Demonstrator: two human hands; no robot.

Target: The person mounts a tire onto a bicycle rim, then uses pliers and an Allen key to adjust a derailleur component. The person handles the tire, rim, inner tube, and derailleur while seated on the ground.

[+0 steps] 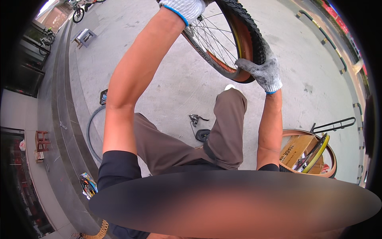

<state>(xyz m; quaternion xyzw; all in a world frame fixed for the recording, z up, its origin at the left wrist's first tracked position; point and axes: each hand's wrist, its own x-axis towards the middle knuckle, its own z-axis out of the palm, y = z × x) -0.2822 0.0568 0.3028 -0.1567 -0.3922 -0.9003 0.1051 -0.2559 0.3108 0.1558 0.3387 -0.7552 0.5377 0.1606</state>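
A bicycle wheel [229, 71] with a knobby black tyre, brown sidewalls, thin spokes and a yellow band along its inner edge is raised and tilted before me, its top cut off by the picture's upper edge. Low on its right side, my right hand [260, 71], in a grey-stained knit glove, is closed round the tyre, thumb on the sidewall and fingers behind the tread. My left hand [185, 10], in a white knit glove with a blue cuff, is at the wheel's upper left. Its fingers reach toward the hub side and are partly out of view, seemingly closed on the wheel.
Between my feet lie a brake lever [195, 118] and a coiled black inner tube [203, 135]. To the right, a tan-walled tyre [333, 157] surrounds a cardboard box [296, 149]. A grey hose-like loop [90, 133] lies left, beside stone steps [59, 107]. Farther off stands a stool [84, 38].
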